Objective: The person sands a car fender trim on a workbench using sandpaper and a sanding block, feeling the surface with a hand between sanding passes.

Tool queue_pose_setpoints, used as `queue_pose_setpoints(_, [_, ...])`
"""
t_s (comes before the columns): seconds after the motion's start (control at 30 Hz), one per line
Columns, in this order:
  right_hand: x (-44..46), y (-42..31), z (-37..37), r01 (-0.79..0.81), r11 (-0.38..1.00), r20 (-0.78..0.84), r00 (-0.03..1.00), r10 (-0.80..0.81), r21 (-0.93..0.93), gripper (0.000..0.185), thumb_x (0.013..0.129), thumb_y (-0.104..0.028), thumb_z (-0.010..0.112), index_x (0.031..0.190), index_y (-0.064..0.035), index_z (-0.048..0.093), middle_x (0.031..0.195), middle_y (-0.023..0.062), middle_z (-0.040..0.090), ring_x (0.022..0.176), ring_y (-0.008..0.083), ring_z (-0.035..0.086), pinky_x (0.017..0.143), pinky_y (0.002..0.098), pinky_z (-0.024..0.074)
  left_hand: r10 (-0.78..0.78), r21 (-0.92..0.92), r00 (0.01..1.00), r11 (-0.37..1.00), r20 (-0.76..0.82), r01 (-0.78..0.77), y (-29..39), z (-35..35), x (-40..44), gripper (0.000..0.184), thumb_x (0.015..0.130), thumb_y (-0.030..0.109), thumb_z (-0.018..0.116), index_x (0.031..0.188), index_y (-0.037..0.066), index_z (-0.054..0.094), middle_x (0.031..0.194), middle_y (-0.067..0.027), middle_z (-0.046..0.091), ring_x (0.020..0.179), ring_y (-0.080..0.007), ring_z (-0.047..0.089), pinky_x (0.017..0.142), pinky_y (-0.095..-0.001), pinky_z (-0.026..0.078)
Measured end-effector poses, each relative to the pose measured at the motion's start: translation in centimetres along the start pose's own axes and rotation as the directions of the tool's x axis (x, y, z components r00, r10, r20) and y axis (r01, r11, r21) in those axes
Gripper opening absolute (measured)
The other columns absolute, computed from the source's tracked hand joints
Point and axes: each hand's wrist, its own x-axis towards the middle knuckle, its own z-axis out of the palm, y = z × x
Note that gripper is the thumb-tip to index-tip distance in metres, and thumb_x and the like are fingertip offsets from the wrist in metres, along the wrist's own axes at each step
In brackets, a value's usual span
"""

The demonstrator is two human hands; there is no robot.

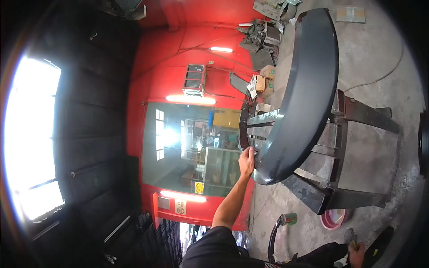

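The view lies sideways, with the floor toward the right. A large dark curved panel, looking like a car bumper, rests across a metal stand. My left hand reaches out with fingers closed at the bumper's near end, seemingly gripping a thin dark edge there. Low at the bottom right, my right hand is closed around a small object with a yellowish part. Its kind does not show clearly. A pink basin stands on the floor near that hand.
A green-labelled can is near the basin, beside a black curved strip. Cardboard boxes and piled parts line the red wall with its large window. A hose and flat cardboard lie on the floor.
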Motion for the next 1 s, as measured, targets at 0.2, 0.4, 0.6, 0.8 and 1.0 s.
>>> queue_pose_setpoints(0.2, [-2.3, -1.8, -2.4, 0.263, 0.951, 0.106, 0.963, -0.249, -0.162, 0.057, 0.095, -0.045, 0.058, 0.117, 0.0080, 0.056, 0.104, 0.0221, 0.066, 0.097, 0.0349, 0.061, 0.090, 0.0421, 0.0479, 0.315, 0.227, 0.864, 0.944, -0.392, -0.242, 2.4, -1.3, -2.7, 0.039, 0.090, 0.017, 0.065, 0.124, 0.001, 0.056, 0.128, -0.0253, 0.052, 0.121, -0.0393, 0.050, 0.103, -0.0445, 0.040])
queue_pose_setpoints(0.4, [-3.5, -4.3, -1.7, 0.233, 0.936, -0.006, 0.970, -0.243, -0.265, 0.036, 0.091, -0.026, 0.057, 0.111, 0.0034, 0.054, 0.105, 0.0276, 0.062, 0.103, 0.0449, 0.059, 0.087, 0.0454, 0.0462, -0.084, -0.416, 0.996, 0.907, -0.015, 0.070, 2.2, -0.6, -21.5, 0.024, 0.093, 0.016, 0.064, 0.110, -0.001, 0.063, 0.095, -0.0128, 0.068, 0.084, -0.0202, 0.063, 0.078, -0.0339, 0.050])
queue_pose_setpoints(0.6, [-10.4, -16.0, 12.5, 0.377, 0.774, 0.090, 0.917, -0.388, -0.508, 0.041, 0.087, -0.023, 0.061, 0.122, -0.0028, 0.050, 0.106, 0.0270, 0.065, 0.096, 0.0469, 0.063, 0.083, 0.0504, 0.0503, 0.261, -0.353, 0.345, -0.018, 0.901, 0.935, 1.1, 2.6, -41.1, 0.064, 0.102, 0.039, 0.049, 0.155, 0.020, 0.019, 0.141, -0.0102, 0.047, 0.115, -0.0210, 0.057, 0.095, -0.0382, 0.050])
queue_pose_setpoints(0.8, [-14.7, -14.3, 25.4, 0.665, 0.323, 0.373, 0.683, -0.628, -0.674, 0.066, 0.084, -0.027, 0.067, 0.140, -0.0058, 0.039, 0.113, 0.0303, 0.057, 0.102, 0.0473, 0.059, 0.087, 0.0514, 0.0489, 0.279, -0.456, 0.506, -0.227, 0.816, 0.860, -7.9, 1.1, -39.2, 0.060, 0.104, 0.033, 0.045, 0.156, 0.022, 0.017, 0.142, -0.0092, 0.046, 0.115, -0.0187, 0.057, 0.096, -0.0348, 0.050])
queue_pose_setpoints(1.0, [-17.7, -15.8, 29.7, 0.767, 0.378, 0.413, 0.611, -0.675, -0.518, 0.086, 0.074, -0.034, 0.078, 0.147, -0.0101, 0.039, 0.116, 0.0291, 0.054, 0.107, 0.0448, 0.056, 0.094, 0.0466, 0.0464, 0.217, -0.473, 0.583, -0.402, 0.783, 0.784, -10.0, -4.5, -38.3, 0.059, 0.103, 0.027, 0.050, 0.154, 0.014, 0.023, 0.133, -0.0048, 0.053, 0.108, -0.0125, 0.058, 0.088, -0.0271, 0.051])
